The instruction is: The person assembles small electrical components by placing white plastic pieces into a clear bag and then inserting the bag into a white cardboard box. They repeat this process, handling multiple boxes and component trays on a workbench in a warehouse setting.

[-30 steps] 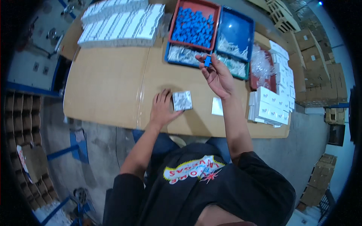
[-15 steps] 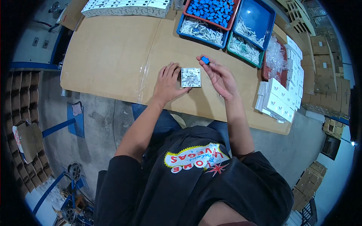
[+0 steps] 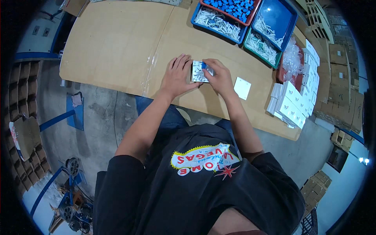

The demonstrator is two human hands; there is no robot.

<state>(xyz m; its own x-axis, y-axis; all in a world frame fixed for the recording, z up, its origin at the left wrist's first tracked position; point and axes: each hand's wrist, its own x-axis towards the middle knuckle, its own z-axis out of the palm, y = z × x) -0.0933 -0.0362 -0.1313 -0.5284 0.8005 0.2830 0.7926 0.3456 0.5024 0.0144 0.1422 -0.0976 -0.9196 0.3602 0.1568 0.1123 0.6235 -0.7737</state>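
Note:
A small square white box (image 3: 197,76), its top side showing a grey-and-white pattern of small parts, sits on the cardboard-covered table in front of me. My left hand (image 3: 175,76) grips it from the left, fingers along its far left side and thumb at its near edge. Over the box's far right corner, my right hand (image 3: 220,78) pinches a small blue plastic piece (image 3: 204,65) between thumb and fingers. The piece is at the box's top; whether it touches the parts inside I cannot tell. A flat white square plate (image 3: 242,88) lies just right of my right wrist.
Trays stand at the far right: a red one of blue pieces (image 3: 232,8), a blue one (image 3: 217,24) and a green one (image 3: 261,48) of white sticks. Clear plastic bags (image 3: 291,58) fill another red tray. Stacked white boxes (image 3: 289,102) line the table's right edge.
My right hand has come down and left, bringing the blue piece onto the box. The white plate at its right has come into view. The whole view has shifted slightly.

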